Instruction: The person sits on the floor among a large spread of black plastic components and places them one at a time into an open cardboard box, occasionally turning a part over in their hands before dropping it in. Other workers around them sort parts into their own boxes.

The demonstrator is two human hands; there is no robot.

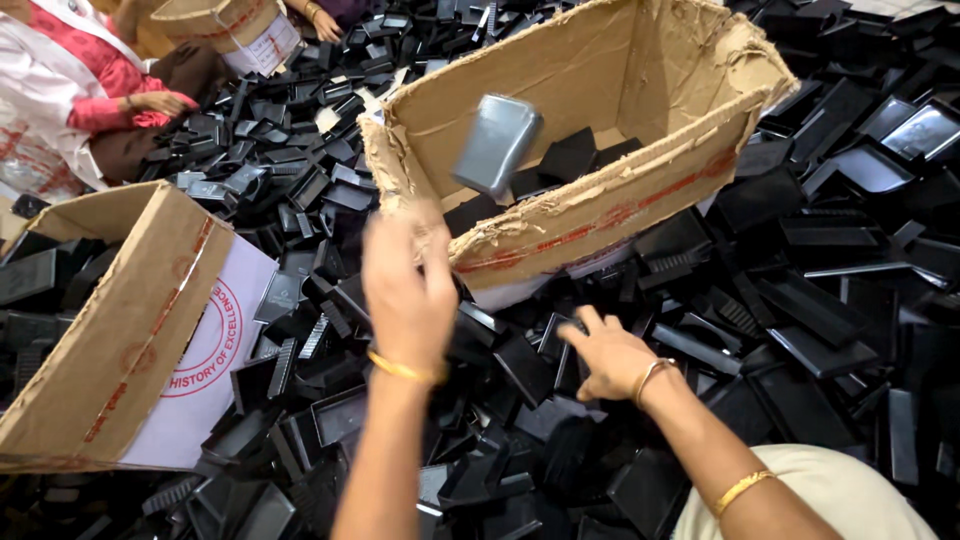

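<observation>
Even light fell on a floor almost wholly buried; only a pale strip showed at the far right corner.

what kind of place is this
Likely a small factory sorting floor: a huge heap of black plastic parts, torn cardboard boxes catching tossed pieces, and another person sorting nearby.

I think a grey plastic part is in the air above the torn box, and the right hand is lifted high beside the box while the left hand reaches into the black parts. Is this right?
Not quite: the hands are swapped. In the head view the left hand is raised beside the torn box, below the airborne grey part, and the right hand reaches down into the black parts.
</observation>
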